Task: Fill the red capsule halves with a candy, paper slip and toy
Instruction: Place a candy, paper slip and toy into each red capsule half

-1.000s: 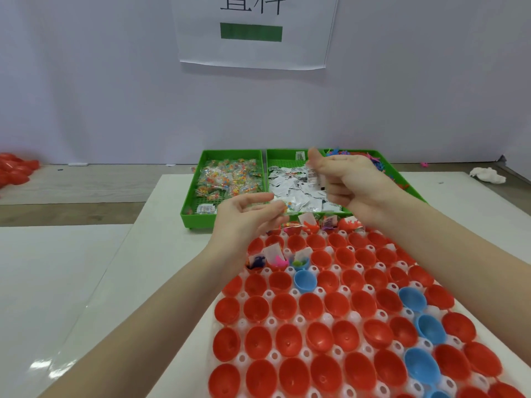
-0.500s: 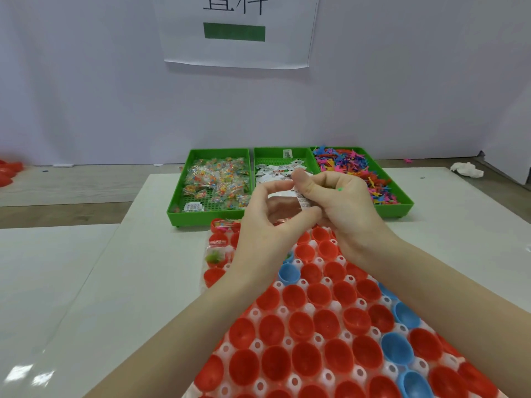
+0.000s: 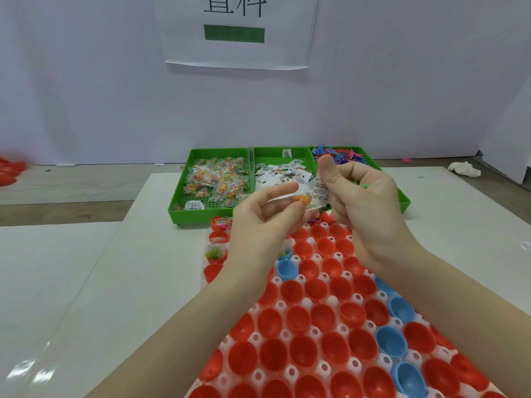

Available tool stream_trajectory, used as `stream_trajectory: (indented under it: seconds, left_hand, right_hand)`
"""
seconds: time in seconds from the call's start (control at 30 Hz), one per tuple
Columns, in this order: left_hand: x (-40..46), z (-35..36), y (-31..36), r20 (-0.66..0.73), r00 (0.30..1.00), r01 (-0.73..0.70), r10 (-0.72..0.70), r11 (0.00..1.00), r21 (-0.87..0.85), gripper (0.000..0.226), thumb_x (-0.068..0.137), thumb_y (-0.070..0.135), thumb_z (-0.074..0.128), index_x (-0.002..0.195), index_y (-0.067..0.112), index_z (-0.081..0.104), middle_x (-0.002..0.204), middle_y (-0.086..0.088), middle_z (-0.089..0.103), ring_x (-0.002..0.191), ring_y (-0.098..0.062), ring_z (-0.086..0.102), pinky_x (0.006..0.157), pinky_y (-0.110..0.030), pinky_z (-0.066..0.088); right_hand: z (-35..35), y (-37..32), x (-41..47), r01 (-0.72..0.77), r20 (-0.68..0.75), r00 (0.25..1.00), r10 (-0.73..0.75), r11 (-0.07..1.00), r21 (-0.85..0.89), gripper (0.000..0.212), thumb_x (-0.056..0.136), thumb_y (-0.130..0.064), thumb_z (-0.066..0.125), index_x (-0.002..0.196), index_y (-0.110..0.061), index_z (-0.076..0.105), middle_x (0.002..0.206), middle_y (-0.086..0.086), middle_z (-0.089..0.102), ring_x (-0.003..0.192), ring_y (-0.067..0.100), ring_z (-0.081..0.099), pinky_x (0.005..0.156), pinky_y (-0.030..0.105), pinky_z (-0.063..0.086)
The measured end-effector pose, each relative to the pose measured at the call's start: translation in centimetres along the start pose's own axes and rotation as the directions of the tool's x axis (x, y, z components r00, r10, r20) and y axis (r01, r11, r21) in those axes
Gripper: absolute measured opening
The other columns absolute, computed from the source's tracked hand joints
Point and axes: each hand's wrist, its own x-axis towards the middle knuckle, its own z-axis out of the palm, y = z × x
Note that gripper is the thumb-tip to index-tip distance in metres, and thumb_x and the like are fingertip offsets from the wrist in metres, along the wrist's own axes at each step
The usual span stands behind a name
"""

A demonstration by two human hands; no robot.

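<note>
White boards cover the bench [image 3: 135,282], and a white holder tray [image 3: 309,304] lies on it, running from the near edge toward the middle. Open red capsule halves [image 3: 298,320] sit in its sockets, with several blue capsule halves [image 3: 391,340] among them, mostly toward the right side. At the holder's far left corner, a few red halves already contain items; one shows a green toy [image 3: 214,253].

Both hands are raised above the far end of the holder, close together. The left hand [image 3: 258,222] has its fingers curled and pinches a clear-wrapped candy [image 3: 301,198] with orange contents between thumb and fingertips. The right hand [image 3: 363,202] has its thumb upright and pinches a printed paper slip [image 3: 321,191] against its fingers; a small green piece [image 3: 365,185] shows between its curled fingers. The candy and the slip touch or overlap.

Beyond the hands, three green bins stand side by side toward the far edge of the bench: the left bin [image 3: 212,185] holds wrapped candies, the middle bin [image 3: 280,170] holds paper slips, and the right bin [image 3: 382,179] holds small coloured toys.

A white wall rises behind the bench with a printed sheet [image 3: 238,30] on it.
</note>
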Motion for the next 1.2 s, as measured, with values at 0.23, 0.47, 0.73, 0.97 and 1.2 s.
stream_trajectory:
  seconds: [0.23,0.47,0.73,0.97,1.2]
  left_hand:
    - [-0.9,-0.1,0.5,0.105,0.994,-0.022,0.025,0.999,-0.029,0.021,0.075,-0.001,0.065,0.087,0.016,0.070,0.079,-0.001,0.074,0.077,-0.012,0.070,0.067,-0.018,0.054]
    - [-1.5,0.1,0.1,0.064,0.998,-0.018,0.019,1.000,-0.024,0.020,0.075,0.001,0.065,0.085,0.018,0.068,0.071,0.006,0.072,0.069,-0.004,0.069,0.062,-0.014,0.052]
    - [-1.1,-1.2,-0.1,-0.056,0.998,0.007,-0.003,0.997,0.071,0.024,0.079,-0.004,0.066,0.085,0.017,0.056,0.063,0.003,0.067,0.062,-0.008,0.066,0.061,-0.017,0.054]
    - [-1.2,-0.9,0.4,0.086,0.994,-0.088,0.070,0.968,0.235,0.015,0.080,0.001,0.065,0.083,0.015,0.070,0.070,0.006,0.071,0.068,-0.005,0.067,0.067,-0.015,0.053]
    - [-1.3,-1.1,0.9,0.180,0.979,-0.148,0.095,0.939,0.309,0.023,0.084,0.000,0.061,0.089,0.022,0.067,0.084,0.002,0.071,0.077,-0.007,0.067,0.073,-0.016,0.053]
  right_hand:
    - [0.3,1.1,-0.6,0.122,0.057,0.992,-0.114,0.974,-0.188,0.025,0.066,-0.040,0.066,0.060,-0.017,0.060,0.049,-0.007,0.057,0.047,0.003,0.053,0.052,0.018,0.046]
    - [0.3,1.0,-1.4,0.105,0.077,0.993,-0.089,0.967,-0.231,0.025,0.074,-0.036,0.065,0.069,-0.012,0.062,0.055,0.007,0.049,0.050,0.009,0.045,0.048,0.012,0.043]
    - [-1.5,-0.1,-0.9,-0.213,0.301,0.936,0.181,0.974,0.076,0.036,0.092,-0.016,0.024,0.112,-0.017,0.054,0.054,-0.005,0.049,0.053,0.008,0.033,0.054,0.024,0.027]
    - [-2.4,0.2,-1.0,0.165,0.339,0.937,-0.087,0.964,-0.207,0.046,0.087,0.003,0.054,0.119,-0.029,0.042,0.075,-0.010,0.066,0.069,0.000,0.057,0.068,0.010,0.045]
    - [-2.7,-1.0,-1.1,0.210,0.331,0.935,-0.126,0.950,-0.231,0.025,0.057,-0.016,0.071,0.081,-0.017,0.069,0.068,-0.009,0.071,0.064,0.006,0.068,0.060,0.012,0.052]
